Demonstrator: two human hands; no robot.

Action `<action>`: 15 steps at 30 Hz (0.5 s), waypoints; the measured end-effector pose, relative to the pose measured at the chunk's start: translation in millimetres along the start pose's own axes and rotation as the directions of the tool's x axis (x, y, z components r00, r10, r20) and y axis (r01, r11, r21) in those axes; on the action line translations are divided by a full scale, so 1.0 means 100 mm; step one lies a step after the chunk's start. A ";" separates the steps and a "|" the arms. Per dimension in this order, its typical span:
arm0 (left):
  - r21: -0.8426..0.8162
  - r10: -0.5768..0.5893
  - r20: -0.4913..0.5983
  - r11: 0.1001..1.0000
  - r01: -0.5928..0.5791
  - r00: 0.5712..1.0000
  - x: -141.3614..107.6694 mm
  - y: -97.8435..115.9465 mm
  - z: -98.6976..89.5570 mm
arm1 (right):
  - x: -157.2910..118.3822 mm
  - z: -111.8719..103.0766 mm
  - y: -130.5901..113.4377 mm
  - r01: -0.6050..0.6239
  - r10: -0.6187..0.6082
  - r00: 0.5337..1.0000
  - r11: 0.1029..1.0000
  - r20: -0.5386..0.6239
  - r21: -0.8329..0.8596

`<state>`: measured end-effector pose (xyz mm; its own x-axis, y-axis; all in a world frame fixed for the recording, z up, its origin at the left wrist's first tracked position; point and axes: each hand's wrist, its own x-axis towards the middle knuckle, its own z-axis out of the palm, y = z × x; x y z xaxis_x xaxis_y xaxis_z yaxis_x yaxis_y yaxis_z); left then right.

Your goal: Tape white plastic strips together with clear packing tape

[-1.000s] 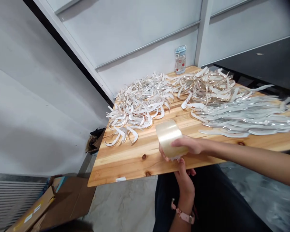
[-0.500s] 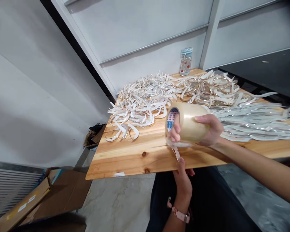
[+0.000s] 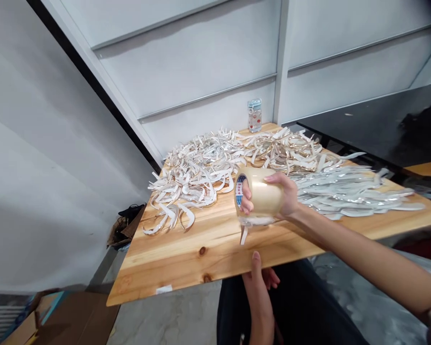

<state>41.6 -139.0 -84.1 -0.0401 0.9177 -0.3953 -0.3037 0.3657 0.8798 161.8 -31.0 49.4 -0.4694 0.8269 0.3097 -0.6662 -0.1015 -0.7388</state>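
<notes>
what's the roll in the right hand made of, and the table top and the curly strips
The roll of packing tape in the right hand looks like glossy, amber-tinted plastic film, judging by its translucent shine. The tabletop looks like solid pine: visible knots and grain under a smooth, light finish. The curled strips look white with a metallic sheen, perhaps foil-faced, but paper or plastic can't be told.

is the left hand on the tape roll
No, the right hand grips the clear tape roll; the left hand is down at the wooden table's edge.
</notes>
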 end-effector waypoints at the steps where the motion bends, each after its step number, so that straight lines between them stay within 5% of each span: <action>1: 0.052 -0.052 0.080 0.997 0.048 0.995 -0.04 0.03 -0.04 | 0.01 -0.02 0.00 -0.006 0.006 1.000 1.000 -0.012 0.007; 5: 0.341 -0.216 0.366 0.936 0.085 0.905 -0.31 0.31 -0.23 | 0.02 -0.04 0.08 -0.045 0.047 0.999 0.997 -0.028 0.070; 9: 0.225 0.111 0.136 0.964 -0.140 0.984 -0.45 0.65 -0.35 | 0.00 -0.02 0.11 -0.030 0.028 0.999 0.994 0.017 0.106; 12: 0.191 0.306 -0.064 0.938 -0.289 0.950 -0.36 0.76 -0.35 | -0.01 -0.01 0.10 -0.032 0.026 0.999 0.990 0.042 0.137; 15: 0.256 0.365 -0.122 0.910 -0.326 0.923 -0.23 0.74 -0.26 | 0.00 -0.01 0.10 -0.049 0.041 0.998 0.986 0.057 0.158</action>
<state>-5.0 -137.4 -16.6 -0.2637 0.9616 -0.0756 -0.0196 0.0730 0.9971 156.1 -31.5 41.4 -0.5287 0.7889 0.3132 -0.7255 -0.2285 -0.6492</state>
